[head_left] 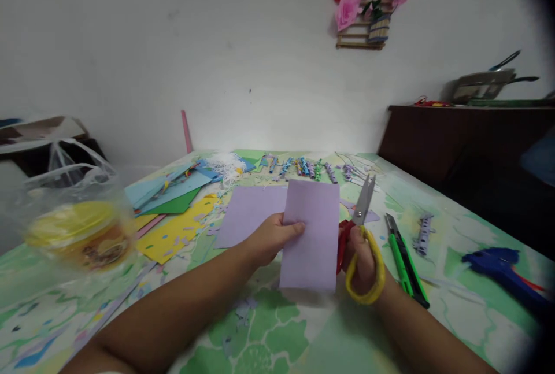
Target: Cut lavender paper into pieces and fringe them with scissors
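Note:
Pinched between the thumb and fingers of my left hand point(271, 239) is a piece of purple paper point(313, 247), held upright above the table. My right hand point(363, 261) grips a pair of scissors point(363, 203) with red and yellow handles. The blades point up and away, slightly parted, beside the paper's right edge and not around it. A larger purple sheet point(247, 212) lies flat behind my left hand. To the right of my right hand rests a green and black utility knife point(405, 267).
A plastic bag with a yellow-lidded tub point(78, 226) stands at left. Coloured sheets point(173, 226) and white shredded strands point(225, 165) lie beyond it. Several rolled paper pieces point(303, 167) line the back. At right are a purple paper roll point(424, 235) and a blue glue gun point(503, 270).

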The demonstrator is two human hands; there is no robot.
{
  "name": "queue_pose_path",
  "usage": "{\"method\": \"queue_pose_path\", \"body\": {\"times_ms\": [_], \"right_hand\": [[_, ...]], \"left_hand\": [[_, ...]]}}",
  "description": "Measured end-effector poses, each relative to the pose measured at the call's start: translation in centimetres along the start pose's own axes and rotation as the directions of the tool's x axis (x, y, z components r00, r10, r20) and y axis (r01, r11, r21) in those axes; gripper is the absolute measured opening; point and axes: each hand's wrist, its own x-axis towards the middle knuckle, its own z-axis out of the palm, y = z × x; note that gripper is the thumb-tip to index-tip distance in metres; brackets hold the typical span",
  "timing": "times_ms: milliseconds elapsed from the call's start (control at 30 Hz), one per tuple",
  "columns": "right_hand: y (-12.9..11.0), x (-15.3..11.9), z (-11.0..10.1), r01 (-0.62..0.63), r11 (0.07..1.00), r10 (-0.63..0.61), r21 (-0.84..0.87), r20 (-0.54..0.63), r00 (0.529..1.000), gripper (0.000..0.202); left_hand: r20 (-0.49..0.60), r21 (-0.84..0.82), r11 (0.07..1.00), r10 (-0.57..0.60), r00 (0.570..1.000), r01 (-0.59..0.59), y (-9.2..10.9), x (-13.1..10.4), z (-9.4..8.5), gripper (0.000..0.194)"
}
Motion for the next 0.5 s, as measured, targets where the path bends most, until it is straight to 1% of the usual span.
{"method": "queue_pose_path", "body": {"times_ms": [67, 133, 200, 300, 500], "right_hand": [[-0.4, 0.3, 0.0, -0.002, 1.0, 0.002, 0.031, 0.003, 1.0, 0.042], [-0.6, 0.6, -0.3, 0.01, 0.999, -0.01, 0.034, -0.018, 1.0, 0.034], [-0.7, 0.8, -0.7, 0.019, 1.0, -0.018, 0.013, -0.031, 0.999, 0.026], [-0.9, 0.8, -1.4, 0.022, 0.999, -0.022, -0.039, -0.016, 1.0, 0.017], [-0.4, 0.8, -1.8, 0.013, 0.999, -0.012, -0.052, 0.005, 1.0, 0.019]], "left_hand": [[0.009, 0.062, 0.998, -0.012, 1.0, 0.012, 0.0, 0.0, 0.0, 0.047], [0.028, 0.12, 0.992, -0.026, 0.999, 0.023, 0.0, 0.0, 0.0, 0.05], [0.049, 0.157, 0.987, -0.046, 0.998, 0.038, 0.2, 0.0, -0.1, 0.052], [0.065, 0.189, 0.98, -0.083, 0.994, 0.069, 0.4, 0.1, -0.3, 0.049], [0.033, 0.203, 0.967, -0.166, 0.986, 0.156, 0.9, 0.4, -0.6, 0.042]]}}
